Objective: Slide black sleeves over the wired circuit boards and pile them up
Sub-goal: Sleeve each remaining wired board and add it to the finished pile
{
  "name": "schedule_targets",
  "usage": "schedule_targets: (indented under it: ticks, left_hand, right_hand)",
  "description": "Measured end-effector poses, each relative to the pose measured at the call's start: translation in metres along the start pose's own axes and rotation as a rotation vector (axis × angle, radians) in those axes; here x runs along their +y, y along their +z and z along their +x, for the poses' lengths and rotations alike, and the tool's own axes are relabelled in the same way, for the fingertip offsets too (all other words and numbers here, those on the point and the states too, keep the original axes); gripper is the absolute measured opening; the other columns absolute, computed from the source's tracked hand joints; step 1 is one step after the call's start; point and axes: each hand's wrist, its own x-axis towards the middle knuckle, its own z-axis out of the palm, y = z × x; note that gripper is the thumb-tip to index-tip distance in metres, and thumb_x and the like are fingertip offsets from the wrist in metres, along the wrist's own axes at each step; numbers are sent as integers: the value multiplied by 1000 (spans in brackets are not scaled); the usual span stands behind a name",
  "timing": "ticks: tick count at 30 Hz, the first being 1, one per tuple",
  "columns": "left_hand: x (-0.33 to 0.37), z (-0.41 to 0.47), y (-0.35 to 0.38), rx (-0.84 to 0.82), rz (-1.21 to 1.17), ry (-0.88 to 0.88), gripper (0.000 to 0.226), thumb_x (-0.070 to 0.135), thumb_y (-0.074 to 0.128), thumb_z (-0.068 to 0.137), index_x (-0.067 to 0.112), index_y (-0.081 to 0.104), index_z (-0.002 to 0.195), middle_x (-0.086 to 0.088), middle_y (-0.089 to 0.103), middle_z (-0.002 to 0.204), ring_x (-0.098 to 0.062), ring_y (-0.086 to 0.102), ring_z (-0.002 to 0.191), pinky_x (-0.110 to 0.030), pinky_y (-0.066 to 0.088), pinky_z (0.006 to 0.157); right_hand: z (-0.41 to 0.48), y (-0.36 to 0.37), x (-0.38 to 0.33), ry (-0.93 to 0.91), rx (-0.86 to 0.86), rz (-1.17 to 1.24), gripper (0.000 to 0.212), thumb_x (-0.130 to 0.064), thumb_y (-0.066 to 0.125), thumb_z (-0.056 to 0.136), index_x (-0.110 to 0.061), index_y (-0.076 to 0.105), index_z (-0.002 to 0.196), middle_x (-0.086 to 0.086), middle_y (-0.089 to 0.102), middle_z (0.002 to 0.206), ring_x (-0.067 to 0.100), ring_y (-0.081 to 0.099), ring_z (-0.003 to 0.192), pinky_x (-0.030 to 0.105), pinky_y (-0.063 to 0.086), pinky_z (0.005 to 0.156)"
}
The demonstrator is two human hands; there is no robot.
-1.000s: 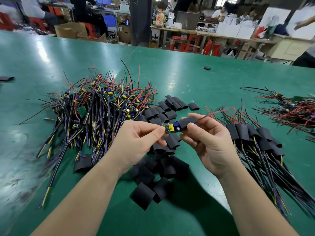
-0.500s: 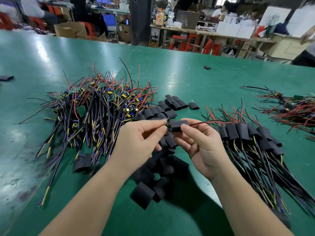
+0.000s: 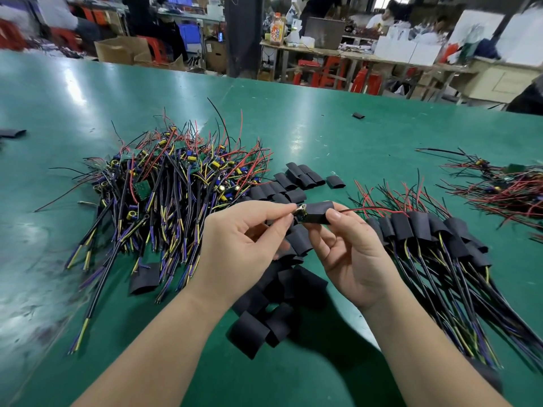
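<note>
Between my hands, above the green table, I hold a black sleeve (image 3: 318, 212) that covers almost all of a wired circuit board. My left hand (image 3: 244, 245) pinches the board's bare end (image 3: 299, 210) at the sleeve's left opening. My right hand (image 3: 349, 254) grips the sleeve with thumb and fingers. Red and black wires (image 3: 373, 210) run out of the sleeve's right end. A heap of bare wired boards (image 3: 164, 195) lies on the left. Loose black sleeves (image 3: 270, 312) lie under my hands. A pile of sleeved boards (image 3: 435, 233) lies on the right.
More loose sleeves (image 3: 296, 183) lie just behind my hands. Another tangle of red-wired boards (image 3: 505, 189) sits at the far right. Single sleeves lie far back (image 3: 358, 115) and at the left edge (image 3: 11, 133). People and cluttered benches stand beyond the green table (image 3: 293, 377).
The sleeve has slid left over the board, whose yellow and blue parts are now covered. Both hands have moved closer together and slightly away from me.
</note>
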Motion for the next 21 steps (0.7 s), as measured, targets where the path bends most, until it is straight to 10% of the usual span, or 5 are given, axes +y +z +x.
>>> schedule_targets:
  ticks: [11,21]
  left_hand:
    - [-2,0,-3,-18,197,278,25,-8,65,84,8,73,102,4,72,91,2,69,76,-22,57,67]
    - [-1,-1,0,-28,40,142,28,-2,61,86,13,71,107,4,72,97,-6,72,78,-33,60,70]
  right_hand:
    - [1,0,3,-28,-79,-39,27,-10,70,70,-17,74,95,6,70,85,19,71,76,23,56,67]
    - [1,-2,3,-50,-119,-50,19,-9,72,69,-21,76,83,8,73,88,19,73,78,21,56,65]
